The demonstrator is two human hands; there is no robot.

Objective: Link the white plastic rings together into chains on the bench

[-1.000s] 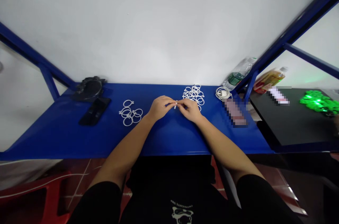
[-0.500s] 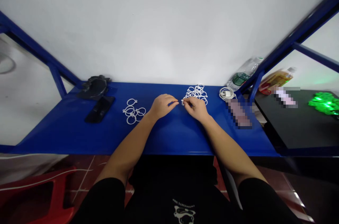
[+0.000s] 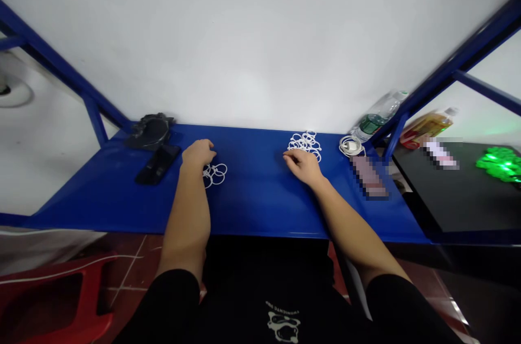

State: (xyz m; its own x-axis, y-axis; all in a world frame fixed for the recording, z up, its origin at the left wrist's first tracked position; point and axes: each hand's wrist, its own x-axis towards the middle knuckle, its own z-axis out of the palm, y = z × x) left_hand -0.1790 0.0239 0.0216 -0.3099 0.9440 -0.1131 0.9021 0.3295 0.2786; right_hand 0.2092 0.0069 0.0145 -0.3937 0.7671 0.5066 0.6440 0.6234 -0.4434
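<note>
My left hand [image 3: 198, 153] is over the left group of white plastic rings [image 3: 218, 173], covering part of it. Its fingers curl down with the fingertips close together, and whatever they hold is hidden. At the near left edge of the other pile of white rings [image 3: 305, 140] rests my right hand [image 3: 303, 165]. Thumb and forefinger are drawn together there, but I cannot make out anything between them. The rings look like loop ties with small knobs, and several overlap in each group.
Both groups lie on a blue table [image 3: 252, 197] against a white wall. At left are a black phone [image 3: 158, 165] and a dark bundle [image 3: 150, 132]. At right are a coiled white cable [image 3: 351, 146], a water bottle [image 3: 376, 119] and a blurred-out flat object [image 3: 369, 177].
My left hand has moved left, from the middle of the table to the left ring group. My right hand stays by its pile; the white piece at its fingertips no longer shows.
</note>
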